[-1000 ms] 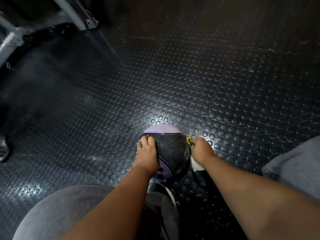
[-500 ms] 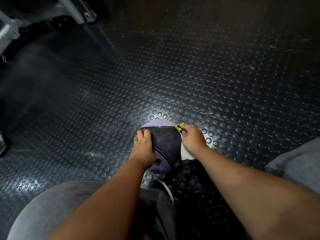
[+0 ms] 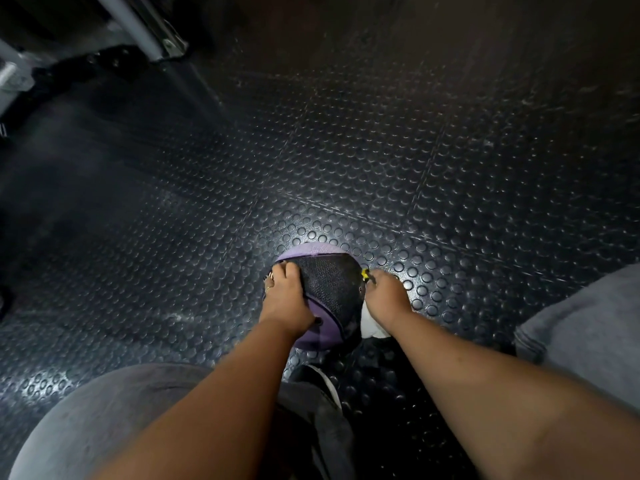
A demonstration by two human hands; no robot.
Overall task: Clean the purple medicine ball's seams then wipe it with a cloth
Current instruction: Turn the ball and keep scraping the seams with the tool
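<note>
The purple medicine ball (image 3: 325,292), with a black mesh-textured panel facing up, sits on the dark studded rubber floor (image 3: 381,150) at lower centre of the frame. The left hand (image 3: 285,297) grips the ball's left side, fingers curved over it. The right hand (image 3: 386,294) is at the ball's right edge, pinching a small yellow-tipped tool (image 3: 364,273) against it. A white cloth (image 3: 370,322) shows under that hand. Grey-trousered knees (image 3: 104,410) fill the lower corners, a shoe (image 3: 322,381) lies between them, and a metal frame (image 3: 145,29) stands at upper left.
</note>
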